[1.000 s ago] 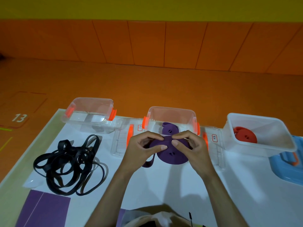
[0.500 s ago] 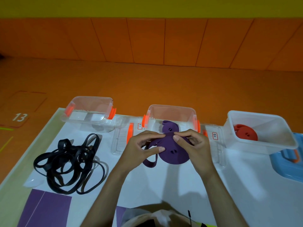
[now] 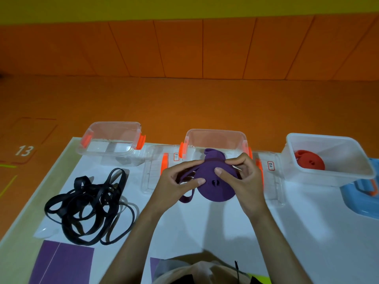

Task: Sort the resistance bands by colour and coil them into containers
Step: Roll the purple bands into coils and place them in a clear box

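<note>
At centre frame, the left hand (image 3: 176,181) pinches the left edge of a purple band coil (image 3: 213,189), and the right hand (image 3: 242,179) curls over its right side, thumb on the face. A clear container (image 3: 215,136) stands just behind. Black bands (image 3: 90,206) lie tangled at lower left. At right, a red coil (image 3: 309,162) sits in a white tub (image 3: 338,175).

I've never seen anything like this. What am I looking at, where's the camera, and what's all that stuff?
No robot here: these are a person's two bare hands, filmed by one camera worn on the head, looking down. The left hand and right hand both hold a coiled purple band over a white table. To the left lies a tangled heap of black bands. At the far edge stand a clear container, a second clear container behind the hands, and a white container with a coiled red band inside.
</note>
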### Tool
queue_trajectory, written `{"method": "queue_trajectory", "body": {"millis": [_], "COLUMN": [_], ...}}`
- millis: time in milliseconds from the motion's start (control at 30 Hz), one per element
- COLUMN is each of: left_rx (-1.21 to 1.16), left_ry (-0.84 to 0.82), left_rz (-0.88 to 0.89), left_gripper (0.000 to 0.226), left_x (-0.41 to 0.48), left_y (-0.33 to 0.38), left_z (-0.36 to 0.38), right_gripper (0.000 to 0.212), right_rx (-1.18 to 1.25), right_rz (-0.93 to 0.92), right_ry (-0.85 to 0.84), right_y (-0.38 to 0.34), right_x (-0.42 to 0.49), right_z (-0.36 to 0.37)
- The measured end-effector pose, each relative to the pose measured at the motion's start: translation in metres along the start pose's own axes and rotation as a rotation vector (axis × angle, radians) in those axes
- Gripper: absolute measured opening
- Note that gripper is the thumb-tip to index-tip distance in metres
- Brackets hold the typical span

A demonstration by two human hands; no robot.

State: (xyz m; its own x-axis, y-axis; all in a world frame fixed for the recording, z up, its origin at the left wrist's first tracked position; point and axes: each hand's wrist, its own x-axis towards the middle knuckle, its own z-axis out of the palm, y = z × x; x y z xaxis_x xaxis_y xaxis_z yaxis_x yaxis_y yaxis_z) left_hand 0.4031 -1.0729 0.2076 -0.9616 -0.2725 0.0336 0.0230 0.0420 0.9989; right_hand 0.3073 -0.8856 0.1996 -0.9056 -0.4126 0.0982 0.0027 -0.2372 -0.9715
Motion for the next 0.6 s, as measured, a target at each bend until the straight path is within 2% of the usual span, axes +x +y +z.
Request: {"method": "queue_trajectory", "body": {"millis": [233,433,533,600], "left_rx": [-0.026,-0.081,-0.096,-0.121], "left_ry": [0.092,0.13,0.13,0.124], "left_rz": [-0.026,-0.094,-0.162,-0.173], "left_gripper": [0.034,0.027,0.024,0.022], "left_x": [-0.005,-0.009,-0.016,-0.021], "left_y": [-0.009,-0.009,-0.013,-0.018], "left_z": [-0.011,-0.024,-0.041,-0.05], "right_gripper": [0.044,0.028,0.02,0.025], "right_rx": [-0.158,-0.123,-0.138,-0.207], "right_rz": [0.067,0.058,0.086,0.133], "right_ry": [-0.1,0.086,0.063,0.013], "right_y": [0.007,0.013,0.016,0.018], "right_x": [-0.001,-0.01,-0.015,-0.017], "right_z": [0.017,0.041,0.055,0.06]}}
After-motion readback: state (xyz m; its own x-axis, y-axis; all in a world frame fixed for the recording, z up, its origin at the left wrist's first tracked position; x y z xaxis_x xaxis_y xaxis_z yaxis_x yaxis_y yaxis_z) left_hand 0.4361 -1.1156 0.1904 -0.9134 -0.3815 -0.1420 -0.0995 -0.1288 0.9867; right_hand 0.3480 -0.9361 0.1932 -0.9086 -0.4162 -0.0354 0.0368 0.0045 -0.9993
